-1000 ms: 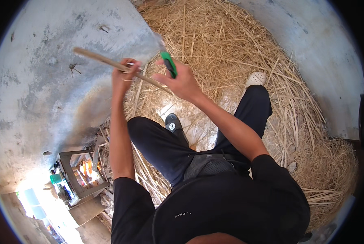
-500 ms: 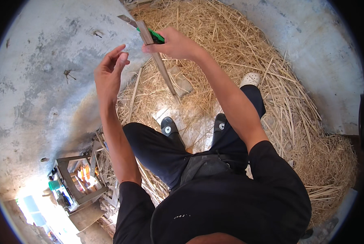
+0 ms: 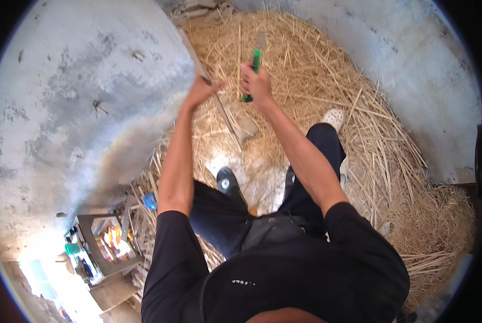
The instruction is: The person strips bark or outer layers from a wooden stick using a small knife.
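Observation:
My right hand [image 3: 258, 88] is closed around a green and black utility knife [image 3: 256, 60]. The knife points away from me, and its blade looks blurred. To its left, my left hand [image 3: 200, 92] grips a long thin wooden stick [image 3: 224, 114], with the thumb lying across it. The stick slants from the wall side at upper left down toward my feet, above the straw. My left fingers are partly hidden behind the hand and slightly smeared. A gap separates the knife from the stick.
Loose straw [image 3: 300, 70] covers much of the floor, with a stone [image 3: 246, 128] in it. A worn wall [image 3: 63, 107] curves along the left. At lower left stand a wooden frame [image 3: 112, 264] and a blue item [image 3: 150, 201]. A pale clog [image 3: 334, 118] shows beyond my right leg.
The stick has passed from my right hand to my left, which moved right onto it. My right hand has moved right and lower with only the knife, now turned more upright.

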`<state>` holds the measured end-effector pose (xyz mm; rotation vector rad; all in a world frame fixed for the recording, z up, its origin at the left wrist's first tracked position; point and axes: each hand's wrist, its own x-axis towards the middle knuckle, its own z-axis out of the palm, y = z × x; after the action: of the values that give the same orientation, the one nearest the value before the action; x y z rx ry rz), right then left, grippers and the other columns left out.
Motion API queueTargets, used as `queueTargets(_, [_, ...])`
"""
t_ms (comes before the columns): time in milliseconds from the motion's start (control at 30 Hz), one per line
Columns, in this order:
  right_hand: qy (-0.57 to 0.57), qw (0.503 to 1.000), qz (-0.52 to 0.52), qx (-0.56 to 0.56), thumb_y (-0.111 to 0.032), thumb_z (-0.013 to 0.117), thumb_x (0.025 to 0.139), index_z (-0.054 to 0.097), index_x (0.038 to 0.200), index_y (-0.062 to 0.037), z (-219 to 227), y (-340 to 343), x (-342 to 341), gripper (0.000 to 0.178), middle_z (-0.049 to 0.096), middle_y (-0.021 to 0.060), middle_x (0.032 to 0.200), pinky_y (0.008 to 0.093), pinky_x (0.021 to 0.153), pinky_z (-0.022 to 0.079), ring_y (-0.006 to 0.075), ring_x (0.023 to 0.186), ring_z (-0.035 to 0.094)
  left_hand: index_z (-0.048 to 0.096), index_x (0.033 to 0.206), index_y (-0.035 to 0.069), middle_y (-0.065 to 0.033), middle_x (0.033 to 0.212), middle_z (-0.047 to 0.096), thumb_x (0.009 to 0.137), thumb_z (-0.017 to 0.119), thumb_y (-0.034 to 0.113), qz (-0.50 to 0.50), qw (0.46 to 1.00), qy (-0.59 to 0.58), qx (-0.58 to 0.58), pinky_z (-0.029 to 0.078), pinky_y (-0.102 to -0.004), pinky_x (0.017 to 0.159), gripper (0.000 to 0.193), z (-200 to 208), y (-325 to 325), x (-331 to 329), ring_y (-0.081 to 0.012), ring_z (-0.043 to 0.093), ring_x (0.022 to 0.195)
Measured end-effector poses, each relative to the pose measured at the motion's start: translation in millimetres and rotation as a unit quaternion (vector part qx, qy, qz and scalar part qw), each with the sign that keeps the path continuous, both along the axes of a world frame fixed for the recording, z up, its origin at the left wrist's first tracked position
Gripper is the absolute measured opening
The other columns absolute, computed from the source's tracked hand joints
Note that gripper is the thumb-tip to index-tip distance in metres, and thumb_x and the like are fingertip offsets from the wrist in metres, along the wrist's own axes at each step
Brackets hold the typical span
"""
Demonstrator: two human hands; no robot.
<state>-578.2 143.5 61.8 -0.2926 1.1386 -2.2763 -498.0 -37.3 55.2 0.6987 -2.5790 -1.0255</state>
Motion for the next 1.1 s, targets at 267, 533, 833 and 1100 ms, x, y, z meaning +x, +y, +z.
queueTargets(267, [0.038,0.992,0.006,0.123,-0.042,0.044,0.101,0.050,0.098,-0.0097,-40,83,-20,0.033,0.037,-0.0058,0.058,0.0217,0.038,0.028,0.0036,0.042,0.034,0.071,0.097,0.003,0.0005,0.059,0.053,0.098,0.056,0.037,-0.028,0.957,0.209,0.198,0.041,-0.0250,0.053,0.037,25,40,-37,-0.0086,0.052,0.054])
queueTargets(533, [0.230,0.926,0.011,0.300,-0.036,0.045,0.102,0.056,0.105,-0.0056,-111,95,20,0.032,0.044,-0.0031,0.062,0.0280,0.049,0.036,0.0080,0.052,0.043,0.030,0.064,0.013,0.0045,0.055,0.024,0.098,0.044,0.053,-0.024,0.829,0.496,0.258,0.021,-0.0266,0.044,0.054,104,58,10,-0.0082,0.023,0.046])
queueTargets(833, [0.295,0.865,0.134,0.384,-0.034,0.042,0.101,0.051,0.103,-0.0006,-47,100,83,0.034,0.055,0.0239,0.062,0.0509,0.059,0.040,0.0431,0.061,0.057,0.039,0.068,0.008,-0.0028,0.068,0.041,0.103,0.038,0.045,-0.009,0.932,0.362,-0.030,0.040,-0.0324,0.064,0.052,49,100,58,-0.0149,0.046,0.066])
queueTargets(1100, [0.355,0.854,0.134,0.357,-0.029,0.047,0.100,0.051,0.099,-0.0022,-31,93,108,0.027,0.052,0.0201,0.056,0.0464,0.053,0.039,0.0403,0.054,0.055,0.038,0.067,0.008,-0.0029,0.057,0.036,0.101,0.035,0.052,-0.017,0.851,0.514,0.107,0.030,-0.0272,0.044,0.056,71,121,99,-0.0127,0.033,0.048])
